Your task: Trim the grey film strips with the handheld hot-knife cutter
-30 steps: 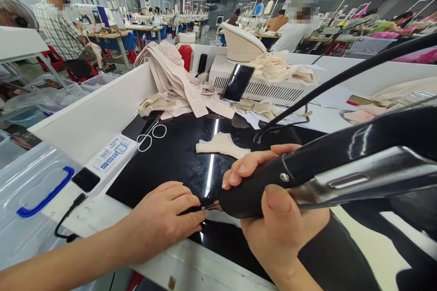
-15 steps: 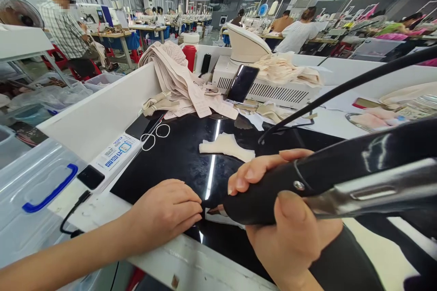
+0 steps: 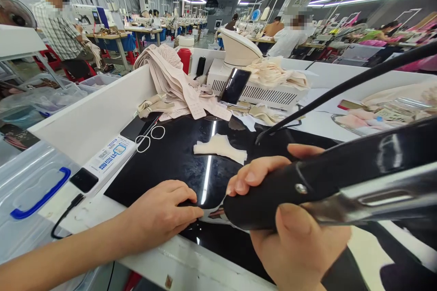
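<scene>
My right hand (image 3: 290,232) is wrapped around a black rounded tool handle (image 3: 259,195) with a screw and a long metal lever (image 3: 375,195) along its side. The handle is close to the camera and runs off to the right; I cannot make out what kind of tool it is. Just left of its rounded end, my left hand (image 3: 164,211) rests at the near edge of a glossy black board (image 3: 160,163), fingers bent, thumb and forefinger apart. A thin shiny strip (image 3: 215,214) shows between thumb and handle. Farther back lies a cream fabric piece (image 3: 220,146).
A black cable (image 3: 327,91) arches over the right side. Beige fabric strips (image 3: 170,77), a phone (image 3: 235,85) and a white slotted machine (image 3: 262,93) stand behind. Left are a white box (image 3: 111,154), a small black device (image 3: 83,179) and a blue-handled bin (image 3: 41,193). Several people sit farther off.
My left thumb and forefinger have moved apart beside the thin strip. The right hand keeps its grip on the black handle. The whole view has shifted slightly.
</scene>
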Demonstrator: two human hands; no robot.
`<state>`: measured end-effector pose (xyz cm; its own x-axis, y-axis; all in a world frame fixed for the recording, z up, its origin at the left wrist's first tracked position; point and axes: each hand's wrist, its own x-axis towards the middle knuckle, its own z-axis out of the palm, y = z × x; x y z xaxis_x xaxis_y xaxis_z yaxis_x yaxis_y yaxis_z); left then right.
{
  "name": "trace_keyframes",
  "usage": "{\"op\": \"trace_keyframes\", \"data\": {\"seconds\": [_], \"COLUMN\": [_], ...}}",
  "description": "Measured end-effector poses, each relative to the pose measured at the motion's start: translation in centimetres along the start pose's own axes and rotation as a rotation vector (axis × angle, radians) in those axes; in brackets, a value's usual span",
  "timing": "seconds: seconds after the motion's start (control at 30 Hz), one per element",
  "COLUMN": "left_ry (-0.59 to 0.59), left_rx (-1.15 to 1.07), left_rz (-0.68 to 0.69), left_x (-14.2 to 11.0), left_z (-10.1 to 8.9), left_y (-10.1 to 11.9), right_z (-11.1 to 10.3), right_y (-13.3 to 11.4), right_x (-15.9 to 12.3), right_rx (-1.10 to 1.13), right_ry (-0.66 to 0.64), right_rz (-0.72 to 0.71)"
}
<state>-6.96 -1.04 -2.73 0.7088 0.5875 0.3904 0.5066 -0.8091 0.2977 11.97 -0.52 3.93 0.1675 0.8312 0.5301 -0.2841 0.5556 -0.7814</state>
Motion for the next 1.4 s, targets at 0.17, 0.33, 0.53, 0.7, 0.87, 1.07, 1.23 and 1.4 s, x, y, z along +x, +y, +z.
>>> {"op": "trace_keyframes", "data": {"seconds": [0.17, 0.33, 0.53, 0.7, 0.87, 1.07, 1.23, 1.4], "left_ry": [-0.012, -0.103, -0.276, -0.383, -0.405, -0.379, -0.376, -0.368], "left_rx": [-0.035, -0.134, -0.281, -0.321, -0.356, -0.362, -0.361, -0.356], "left_rz": [0.080, 0.187, 0.204, 0.153, 0.121, 0.128, 0.123, 0.128], "left_x": [0.8, 3.8, 6.3, 6.5, 6.2, 6.0, 6.1, 6.1], "left_z": [-0.2, -0.7, -0.8, -0.7, -0.5, -0.2, -0.1, 0.2], "left_y": [-0.3, -1.5, -2.4, -2.8, -3.1, -3.3, -3.2, -3.2], "right_z": [-2.0, -2.7, -2.5, -2.0, -1.7, -1.7, -1.8, -1.8], "right_y": [-2.9, -2.5, -0.9, -0.2, 0.7, 1.2, 1.2, 1.4], "right_x": [1.5, 1.9, 1.6, 1.4, 1.2, 1.0, 0.9, 0.8], "right_rx": [-0.303, -0.252, -0.181, -0.106, -0.084, -0.071, -0.075, -0.081], "right_ry": [0.050, 0.120, 0.143, 0.163, 0.141, 0.138, 0.131, 0.111], "right_rz": [-0.032, -0.017, -0.085, -0.081, -0.088, -0.093, -0.102, -0.102]}}
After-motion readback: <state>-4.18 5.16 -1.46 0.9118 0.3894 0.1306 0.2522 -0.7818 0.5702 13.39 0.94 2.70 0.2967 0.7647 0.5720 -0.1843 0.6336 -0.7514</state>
